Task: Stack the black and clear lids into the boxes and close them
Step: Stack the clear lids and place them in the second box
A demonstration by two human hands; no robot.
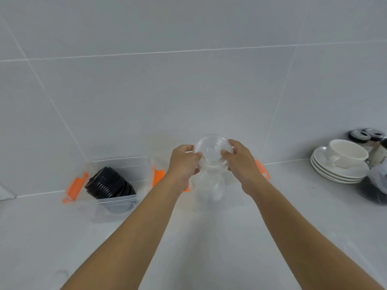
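Grey tiles are backing the tabletop point(209, 237), where the left hand point(184, 162) and right hand point(238, 162) are pinching clear lids point(212, 152) rim-wise (keeping them aligned, probably) above the box point(261, 170); black lids point(109, 185) are sitting boxed alongside.

Clear glossy plastic lids point(212, 152); ribbed black plastic lids point(110, 183); glazed ceramic cup point(346, 152).

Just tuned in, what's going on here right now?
A person holds a stack of clear lids between the left hand and the right hand, above a clear box with orange latches on the white counter. To the left, a second clear box already holds a leaning stack of black lids and stands open. A cup on saucers sits at the right.
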